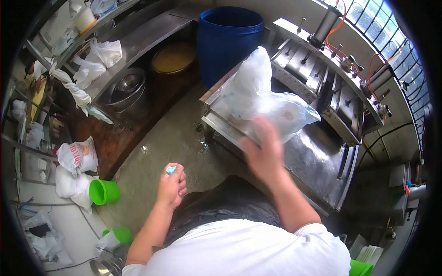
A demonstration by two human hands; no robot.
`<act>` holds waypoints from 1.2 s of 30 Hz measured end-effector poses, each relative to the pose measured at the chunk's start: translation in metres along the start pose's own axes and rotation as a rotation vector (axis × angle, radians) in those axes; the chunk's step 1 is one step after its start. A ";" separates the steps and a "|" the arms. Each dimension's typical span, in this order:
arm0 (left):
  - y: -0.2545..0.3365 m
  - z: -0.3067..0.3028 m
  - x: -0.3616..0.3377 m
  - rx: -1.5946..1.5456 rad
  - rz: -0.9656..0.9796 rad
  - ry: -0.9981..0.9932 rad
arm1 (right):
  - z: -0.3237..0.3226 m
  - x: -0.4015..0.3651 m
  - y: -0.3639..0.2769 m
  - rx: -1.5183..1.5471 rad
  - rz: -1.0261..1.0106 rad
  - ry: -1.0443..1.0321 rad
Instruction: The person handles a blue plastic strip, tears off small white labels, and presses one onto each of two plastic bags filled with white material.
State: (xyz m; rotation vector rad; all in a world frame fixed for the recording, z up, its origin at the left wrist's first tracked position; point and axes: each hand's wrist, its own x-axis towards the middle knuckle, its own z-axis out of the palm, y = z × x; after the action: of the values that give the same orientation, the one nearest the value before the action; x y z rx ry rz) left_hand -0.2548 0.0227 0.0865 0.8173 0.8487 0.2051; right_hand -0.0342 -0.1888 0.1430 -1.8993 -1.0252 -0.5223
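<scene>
My left hand [172, 187] is closed in a fist over the floor, left of my body. A small light-blue scrap [171, 170] pokes out at the top of that fist; its kind is not clear. My right hand [264, 154], blurred by motion, reaches over the steel table [313, 170] with thumb and fingers apart and nothing between them. Its fingertips overlap the lower edge of a translucent plastic bag [285, 112] that lies on the table. The bag is bulky, and one part of it stands up in a peak toward the back.
Behind the table stands a blue barrel [225, 50]. A metal press [317, 69] with cylinders and orange hoses rises at the back right. On the left are a steel shelf [138, 41], metal bowls [126, 89], a printed white sack [78, 155] and a green bucket [104, 192] on the floor.
</scene>
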 end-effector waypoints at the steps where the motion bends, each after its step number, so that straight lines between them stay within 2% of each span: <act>1: 0.001 -0.005 -0.001 -0.007 0.000 0.035 | -0.017 0.013 0.013 -0.159 -0.038 0.137; 3: 0.000 -0.012 0.001 -0.026 0.014 0.050 | -0.051 0.047 0.036 -0.286 -0.059 0.331; 5: -0.005 -0.018 0.001 -0.036 -0.030 0.097 | -0.056 0.062 0.059 -0.488 0.033 0.382; 6: -0.008 -0.018 0.001 -0.044 -0.025 0.110 | -0.050 0.057 0.090 -0.627 0.027 0.334; 7: -0.012 -0.016 0.000 -0.036 -0.046 0.097 | -0.039 0.043 0.115 -0.613 0.019 0.327; 8: -0.016 -0.013 0.000 -0.030 -0.065 0.084 | -0.026 0.029 0.138 -0.504 0.182 0.295; 9: -0.018 -0.008 0.000 -0.042 -0.055 0.097 | -0.020 0.029 0.139 -0.393 0.340 0.258; 10: -0.021 -0.002 0.000 0.013 -0.043 0.094 | -0.020 0.031 0.142 -0.375 0.326 0.246; 12: -0.027 0.005 -0.005 0.133 -0.033 0.093 | -0.022 0.031 0.140 -0.156 0.563 0.222; 16: -0.028 0.011 -0.005 0.201 -0.022 0.089 | -0.019 0.033 0.146 -0.201 0.522 0.249; 19: -0.032 0.010 -0.005 0.216 0.003 0.101 | -0.022 0.033 0.151 -0.089 0.496 0.224; 21: -0.034 0.009 -0.006 0.234 0.007 0.121 | -0.023 0.031 0.159 -0.052 0.362 0.245; 23: -0.041 0.006 -0.003 0.274 0.040 0.127 | -0.022 0.029 0.161 -0.046 0.427 0.185; 26: -0.052 0.006 0.003 0.375 0.135 0.139 | -0.014 0.035 0.139 0.152 0.510 0.237; 27: -0.053 0.006 0.004 0.435 0.198 0.148 | -0.014 0.035 0.141 0.153 0.511 0.236; 31: -0.057 0.002 0.004 0.488 0.199 0.131 | -0.014 0.037 0.142 0.129 0.461 0.245; 33: -0.061 -0.002 0.007 0.567 0.359 0.113 | -0.016 0.035 0.142 0.120 0.470 0.233; 34: -0.059 -0.002 0.006 0.562 0.363 0.118 | -0.017 0.033 0.147 0.107 0.449 0.217; 36: -0.053 0.001 0.002 0.309 0.128 0.108 | -0.015 0.029 0.151 0.097 0.420 0.199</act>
State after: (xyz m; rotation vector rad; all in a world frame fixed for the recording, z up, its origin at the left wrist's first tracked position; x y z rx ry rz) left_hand -0.2603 -0.0129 0.0481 1.1594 0.9441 0.2356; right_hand 0.1071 -0.2289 0.0939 -1.8643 -0.4936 -0.3967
